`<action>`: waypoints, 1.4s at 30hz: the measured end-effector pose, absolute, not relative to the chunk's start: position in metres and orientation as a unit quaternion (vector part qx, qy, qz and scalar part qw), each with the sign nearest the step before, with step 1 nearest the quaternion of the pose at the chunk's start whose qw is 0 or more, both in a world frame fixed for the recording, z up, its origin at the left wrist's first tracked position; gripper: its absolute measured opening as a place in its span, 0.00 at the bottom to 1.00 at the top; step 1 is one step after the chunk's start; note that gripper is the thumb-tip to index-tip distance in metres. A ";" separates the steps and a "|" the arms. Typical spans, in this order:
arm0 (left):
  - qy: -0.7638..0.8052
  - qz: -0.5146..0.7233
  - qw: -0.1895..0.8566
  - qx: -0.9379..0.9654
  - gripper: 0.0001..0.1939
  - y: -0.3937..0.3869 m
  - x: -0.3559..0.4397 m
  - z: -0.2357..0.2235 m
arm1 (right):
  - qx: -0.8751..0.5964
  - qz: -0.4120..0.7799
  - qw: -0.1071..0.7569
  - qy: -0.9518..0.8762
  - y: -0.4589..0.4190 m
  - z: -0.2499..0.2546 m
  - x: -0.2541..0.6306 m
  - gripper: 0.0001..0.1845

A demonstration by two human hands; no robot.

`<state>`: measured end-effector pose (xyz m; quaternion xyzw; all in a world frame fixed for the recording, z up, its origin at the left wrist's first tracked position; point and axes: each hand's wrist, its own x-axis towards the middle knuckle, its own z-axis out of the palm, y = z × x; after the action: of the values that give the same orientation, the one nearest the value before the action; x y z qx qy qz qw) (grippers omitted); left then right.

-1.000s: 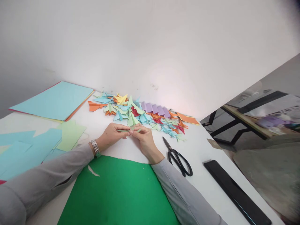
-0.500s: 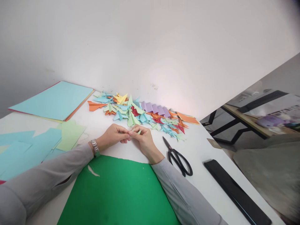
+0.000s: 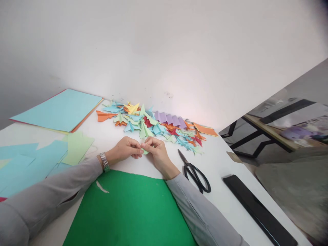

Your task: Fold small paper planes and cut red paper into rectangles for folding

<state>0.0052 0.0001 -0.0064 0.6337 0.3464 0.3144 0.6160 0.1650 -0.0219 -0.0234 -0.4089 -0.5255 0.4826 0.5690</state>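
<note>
A small piece of light green paper (image 3: 145, 151) is pinched between my two hands, above the white table just past the green mat. My left hand (image 3: 127, 147), with a metal watch (image 3: 104, 162) on the wrist, grips its left side between thumb and fingers. My right hand (image 3: 158, 152) holds the other side, closed in a pinch. The fingers cover most of the paper, so its folds are hard to make out. Directly behind my hands lies a pile of small folded paper planes (image 3: 145, 127) in several colours.
Black-handled scissors (image 3: 196, 172) lie right of my right hand, and a long black object (image 3: 258, 208) lies beyond them. The green mat (image 3: 128, 212) is under my forearms. Blue sheets (image 3: 58, 109) and cut pieces (image 3: 48, 162) are at left. A wall rises behind the table.
The green paper has turned between my fingers and shows a flatter face below the fingertips. My hands have barely shifted; everything else stays in place.
</note>
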 end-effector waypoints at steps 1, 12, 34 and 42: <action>0.346 0.311 0.617 0.635 0.07 0.000 0.005 -0.006 | -0.407 0.485 0.568 -0.526 -0.022 -0.023 0.165 0.17; 0.350 0.302 0.625 0.629 0.07 0.000 0.005 -0.005 | -0.414 0.498 0.570 -0.506 -0.021 -0.022 0.164 0.17; 0.399 0.381 0.563 0.615 0.09 -0.002 0.007 -0.003 | -0.394 0.512 0.561 -0.518 -0.019 -0.027 0.164 0.17; 0.387 0.374 0.589 0.603 0.10 -0.002 0.005 -0.005 | -0.405 0.489 0.552 -0.540 -0.019 -0.027 0.165 0.17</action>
<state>0.0049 -0.0017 -0.0053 0.6029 0.3865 0.3742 0.5891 0.1647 -0.0190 -0.0267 -0.4053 -0.5401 0.4891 0.5521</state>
